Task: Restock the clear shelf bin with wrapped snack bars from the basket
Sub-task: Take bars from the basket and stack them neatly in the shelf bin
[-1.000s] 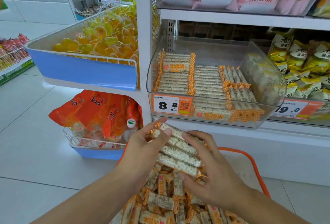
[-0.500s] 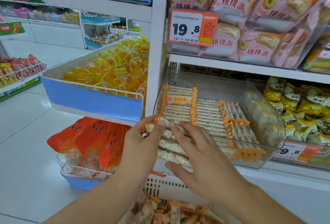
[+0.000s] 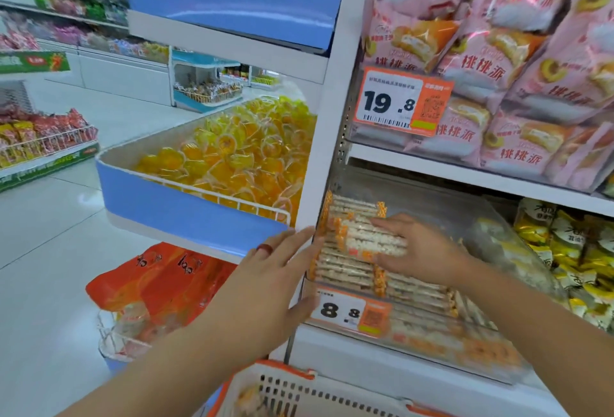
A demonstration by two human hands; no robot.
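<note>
Bars (image 3: 368, 239) carried up in both hands a moment ago now sit inside the clear bin (image 3: 491, 244), right hand (image 3: 422, 250) fingers curled around them, left hand (image 3: 275, 270) spread empty beside it, so placement is nearly done.

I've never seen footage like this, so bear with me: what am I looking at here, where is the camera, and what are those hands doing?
There is no machine here. A person wears a wide-angle camera on the head, looking forward and down at a shop shelf. The right hand holds a stack of wrapped snack bars inside the clear shelf bin, above bars already there. The left hand, fingers straight, rests against the bin's left edge and holds nothing. The basket sits below. Pink cake bags fill the shelf above.
</note>
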